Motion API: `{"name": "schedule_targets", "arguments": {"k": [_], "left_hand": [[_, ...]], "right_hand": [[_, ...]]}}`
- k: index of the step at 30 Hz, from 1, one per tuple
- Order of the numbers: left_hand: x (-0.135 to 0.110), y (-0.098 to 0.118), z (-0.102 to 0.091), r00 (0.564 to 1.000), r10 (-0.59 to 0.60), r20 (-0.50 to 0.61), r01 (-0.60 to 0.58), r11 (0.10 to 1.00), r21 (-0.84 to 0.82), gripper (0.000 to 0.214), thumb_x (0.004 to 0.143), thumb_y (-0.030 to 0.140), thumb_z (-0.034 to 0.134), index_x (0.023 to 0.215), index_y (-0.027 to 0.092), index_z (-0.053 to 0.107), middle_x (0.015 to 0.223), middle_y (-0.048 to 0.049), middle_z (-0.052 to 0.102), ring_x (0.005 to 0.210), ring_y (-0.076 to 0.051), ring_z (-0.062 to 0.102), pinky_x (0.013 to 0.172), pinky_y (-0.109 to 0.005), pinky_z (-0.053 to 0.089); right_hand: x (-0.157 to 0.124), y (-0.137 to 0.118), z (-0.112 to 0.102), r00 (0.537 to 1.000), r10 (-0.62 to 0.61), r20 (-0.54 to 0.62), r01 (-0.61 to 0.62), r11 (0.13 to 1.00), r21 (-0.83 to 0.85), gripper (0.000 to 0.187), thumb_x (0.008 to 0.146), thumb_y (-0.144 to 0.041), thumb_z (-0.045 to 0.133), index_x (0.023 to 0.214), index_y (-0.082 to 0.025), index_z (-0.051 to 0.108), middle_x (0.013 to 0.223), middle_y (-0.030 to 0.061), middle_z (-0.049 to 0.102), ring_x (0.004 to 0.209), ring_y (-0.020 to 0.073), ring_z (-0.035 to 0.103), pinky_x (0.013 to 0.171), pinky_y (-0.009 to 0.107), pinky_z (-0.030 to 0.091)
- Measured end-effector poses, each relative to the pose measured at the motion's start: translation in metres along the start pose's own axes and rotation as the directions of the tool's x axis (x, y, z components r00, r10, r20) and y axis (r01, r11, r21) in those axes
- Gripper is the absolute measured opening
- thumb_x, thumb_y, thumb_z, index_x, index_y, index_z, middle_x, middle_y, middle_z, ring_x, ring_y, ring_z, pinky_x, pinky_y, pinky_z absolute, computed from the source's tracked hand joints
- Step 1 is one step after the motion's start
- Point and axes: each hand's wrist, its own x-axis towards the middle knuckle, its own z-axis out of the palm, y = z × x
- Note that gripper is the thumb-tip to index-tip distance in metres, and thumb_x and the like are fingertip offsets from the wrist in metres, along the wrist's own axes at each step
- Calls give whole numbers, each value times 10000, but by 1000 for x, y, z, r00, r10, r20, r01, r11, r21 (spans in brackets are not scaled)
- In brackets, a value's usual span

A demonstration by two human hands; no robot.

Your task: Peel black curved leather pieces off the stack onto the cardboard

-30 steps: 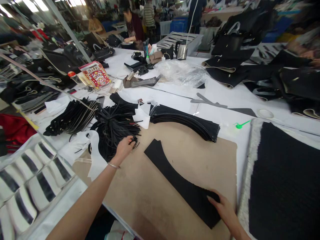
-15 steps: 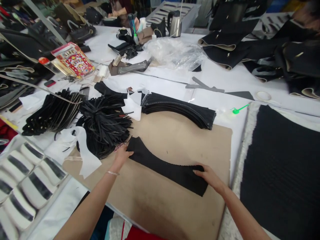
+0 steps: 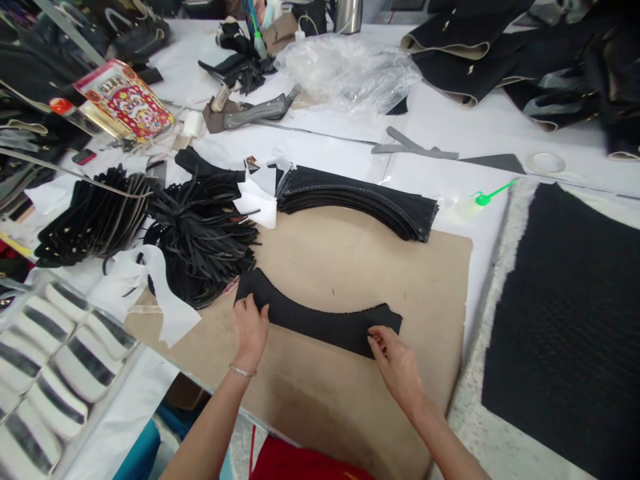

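Left hand (image 3: 251, 328): fingers laid on the left end of a black, curved, flat fabric-like piece (image 3: 320, 323), thumb spread from the others. Right hand (image 3: 395, 363): thumb and forefinger drawn close at the piece's near edge, right end; cannot tell whether they pinch it. Piece lies on a tan, flat rectangular board (image 3: 310, 250), hollow edge facing far. Just left and far of the piece, a heap of thin black strips (image 3: 200, 233); beside the heap, far side, torn white paper scraps (image 3: 259, 200). Far edge of board: neat stack of black curved pieces (image 3: 357, 193). White tabletop (image 3: 320, 148) beneath. Right: large black textured sheet (image 3: 565, 333); beyond its far-left corner, a bright green thin-stemmed tool (image 3: 493, 195). Farther off, crumpled clear plastic (image 3: 345, 73).
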Motion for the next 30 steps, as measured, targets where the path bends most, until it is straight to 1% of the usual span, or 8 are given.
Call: {"name": "schedule_targets", "arguments": {"k": [4, 8, 12, 15, 18, 21, 24, 30], "left_hand": [[1, 3, 1, 1000, -20, 6, 20, 1000, -23, 225, 890, 209, 524, 1075, 102, 595, 987, -140, 578, 996, -292, 534, 899, -437, 461], [1, 3, 1, 999, 9, 33, -7, 999, -49, 106, 888, 167, 505, 920, 165, 606, 907, -83, 579, 919, -255, 542, 863, -398, 478], [1, -3, 5, 998, 44, -40, -47, 996, -73, 323, 890, 188, 518, 1206, 137, 552, 1166, -131, 537, 1136, -276, 482, 1008, -429, 426], [5, -11, 8, 993, -20, -113, 8, 994, -106, 509, 881, 279, 570, 1348, 114, 454, 1264, -173, 492, 1219, -317, 438, 1058, -496, 386], [12, -17, 7, 988, -114, -99, 96, 980, -176, 619, 849, 353, 627, 1373, 93, 423, 1320, -208, 476, 1276, -341, 411, 1090, -524, 353], [18, -22, 5, 992, -107, -64, 89, 970, -228, 667, 816, 364, 665, 1390, 133, 415, 1360, -189, 471, 1310, -337, 400, 1107, -511, 342], [22, -28, 8, 989, -127, -71, 103, 955, -279, 704, 774, 406, 704, 1379, 165, 437, 1360, -160, 484, 1307, -332, 413, 1111, -507, 346], [26, -38, 17, 990, -122, -67, 99, 956, -277, 769, 725, 482, 740, 1356, 136, 471, 1312, -168, 529, 1279, -351, 435, 1104, -534, 352]], "right_hand": [[-7, -1, 19, 999, 33, 17, -33, 998, 47, 270, 939, -391, 393, 1047, -215, 566, 900, 33, 578, 759, 199, 579, 722, 374, 483], [-3, 2, 21, 998, 53, -18, -53, 998, 15, 290, 942, -417, 406, 1097, -221, 553, 937, 33, 568, 731, 198, 572, 701, 382, 481], [-2, 5, 16, 1000, 2, -27, -3, 999, -48, 322, 970, -428, 373, 1142, -219, 547, 1063, 67, 559, 875, 225, 591, 776, 392, 505], [-2, 6, 13, 989, -48, -139, 21, 982, -186, 433, 981, -501, 329, 1190, -191, 546, 1122, 116, 541, 1037, 290, 547, 904, 464, 481], [2, 12, 8, 950, -29, -310, -74, 947, -314, 643, 942, -641, 317, 1287, -134, 508, 1176, 185, 513, 1118, 365, 489, 965, 549, 436], [9, 22, 1, 923, 85, -375, -195, 944, -266, 804, 868, -751, 373, 1328, -98, 461, 1186, 221, 507, 1130, 396, 478, 963, 574, 434], [16, 31, -5, 917, 170, -361, -241, 957, -163, 767, 827, -742, 473, 1290, -130, 472, 1149, 190, 537, 1087, 373, 510, 944, 552, 452], [23, 36, -8, 917, 230, -327, -269, 960, -81, 578, 824, -601, 555, 1203, -167, 506, 1018, 108, 559, 968, 315, 543, 853, 484, 483]]}}
